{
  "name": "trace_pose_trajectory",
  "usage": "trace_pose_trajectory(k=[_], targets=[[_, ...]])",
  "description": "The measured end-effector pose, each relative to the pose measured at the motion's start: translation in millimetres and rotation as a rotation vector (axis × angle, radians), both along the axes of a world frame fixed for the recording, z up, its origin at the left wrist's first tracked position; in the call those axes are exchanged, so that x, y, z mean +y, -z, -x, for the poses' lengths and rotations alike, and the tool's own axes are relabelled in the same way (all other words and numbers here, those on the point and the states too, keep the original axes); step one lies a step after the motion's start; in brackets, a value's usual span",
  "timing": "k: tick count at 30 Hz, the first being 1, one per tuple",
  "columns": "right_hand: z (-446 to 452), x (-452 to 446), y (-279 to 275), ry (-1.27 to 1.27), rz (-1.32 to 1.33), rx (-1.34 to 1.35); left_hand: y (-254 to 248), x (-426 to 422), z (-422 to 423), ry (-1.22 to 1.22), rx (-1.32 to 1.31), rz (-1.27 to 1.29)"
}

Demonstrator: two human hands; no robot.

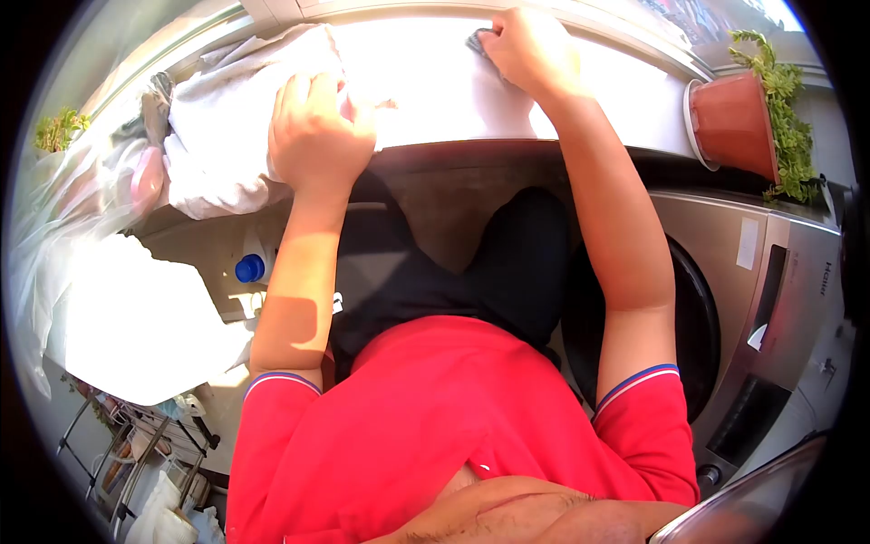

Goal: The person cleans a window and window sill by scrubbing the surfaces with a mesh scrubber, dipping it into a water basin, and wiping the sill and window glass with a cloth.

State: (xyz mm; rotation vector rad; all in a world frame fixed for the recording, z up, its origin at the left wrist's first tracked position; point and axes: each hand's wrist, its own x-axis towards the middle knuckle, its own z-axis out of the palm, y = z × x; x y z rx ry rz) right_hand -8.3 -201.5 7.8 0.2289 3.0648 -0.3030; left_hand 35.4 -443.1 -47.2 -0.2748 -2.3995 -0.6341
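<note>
My right hand [536,56] is closed round a small dark grey cloth [475,41], with only a corner of it showing past the fingers. It presses on the white windowsill [417,72], close to the window frame. My left hand [319,131] lies on the right edge of a crumpled whitish towel [222,118], fingers forward and thumb apart. The towel spreads over the sill's left part and hangs over the front edge. Strong sunlight washes out much of the sill.
A potted plant [739,127] lies tipped at the sill's right end. Below it stands a front-loading washing machine [725,227]. To the left are clear plastic sheeting [63,227], a bright white bag-like shape [136,317], a blue-capped bottle [250,267] and a metal rack [136,453].
</note>
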Motion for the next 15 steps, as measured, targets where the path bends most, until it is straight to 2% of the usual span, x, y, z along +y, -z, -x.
trace_pose_trajectory(k=[1,4,7,8,11,13,14,15], targets=[[-10,-22,9,-0.082,0.036,0.114,0,1,1,0.000,0.008,0.013],[-34,-83,16,-0.206,0.106,0.132,-1,2,1,0.002,0.000,0.003],[-43,-68,22,-0.187,0.141,0.175,-2,1,0,-0.027,-0.025,-0.015],[-47,-49,18,-0.116,0.109,0.170,2,-2,4,0.003,0.058,-0.017],[-63,46,16,0.229,0.035,0.098,2,-1,4,0.019,0.031,0.016],[-74,122,30,0.294,-0.063,0.272,-1,-3,5,0.014,0.038,0.030],[-80,146,18,0.405,-0.091,0.150,-1,2,3,0.019,0.032,0.027],[-85,164,16,0.515,-0.064,0.144,2,9,1,0.036,0.023,0.010]])
